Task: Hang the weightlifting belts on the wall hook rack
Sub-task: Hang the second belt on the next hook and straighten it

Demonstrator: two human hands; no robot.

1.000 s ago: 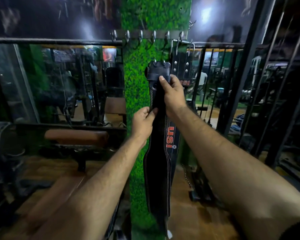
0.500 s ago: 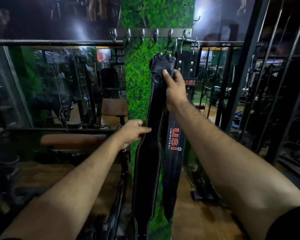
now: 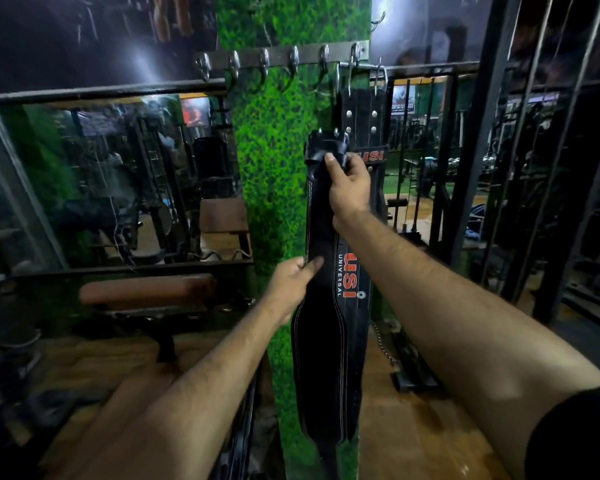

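Observation:
A black weightlifting belt (image 3: 317, 358) hangs straight down in front of the green pillar. My right hand (image 3: 349, 183) grips it just under its buckle end, well below the hooks. My left hand (image 3: 293, 289) pinches the belt's left edge at mid-length. Behind it a second black belt (image 3: 361, 112) with red USI lettering hangs by its buckle from the rightmost hook. The metal hook rack (image 3: 281, 60) runs across the top of the pillar, and its other hooks are bare.
The pillar (image 3: 274, 161) is clad in artificial grass. A padded bench (image 3: 146, 291) stands at the left under a mirror. Black steel frame posts (image 3: 471, 140) and gym machines fill the right. A chain (image 3: 383, 344) dangles beside the pillar over a wooden floor.
My right hand has lowered the belt's buckle end away from the hooks. My left hand, which had let go half a second ago, has taken the belt's edge again.

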